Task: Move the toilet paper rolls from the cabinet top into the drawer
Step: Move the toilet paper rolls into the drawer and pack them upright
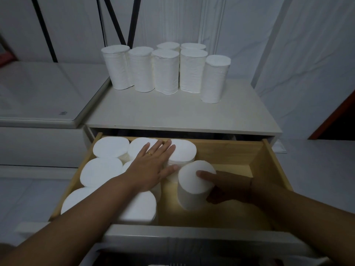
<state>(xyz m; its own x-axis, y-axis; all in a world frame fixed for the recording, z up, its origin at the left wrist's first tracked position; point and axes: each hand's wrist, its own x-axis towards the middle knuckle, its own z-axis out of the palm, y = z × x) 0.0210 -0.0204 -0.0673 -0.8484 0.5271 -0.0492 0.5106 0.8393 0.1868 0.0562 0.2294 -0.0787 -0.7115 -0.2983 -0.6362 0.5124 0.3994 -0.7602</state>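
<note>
A: Where's the roll [192, 191] rn?
B: In your R hand [227, 188], fingers curled round its side, thumb on the top face. It's abt upright, low in the drawer [276, 164], just beside the packed rolls [110, 146].
A: L hand [151, 166]?
B: Flat, fingers straight, pressing on the packed ones. Good, that steadies them.
A: How to seat it?
B: Hold it vertical, slide it snug vs its neighbour, don't squash. Spare rolls [166, 72], 7, stand on the cabinet top [172, 114].
</note>
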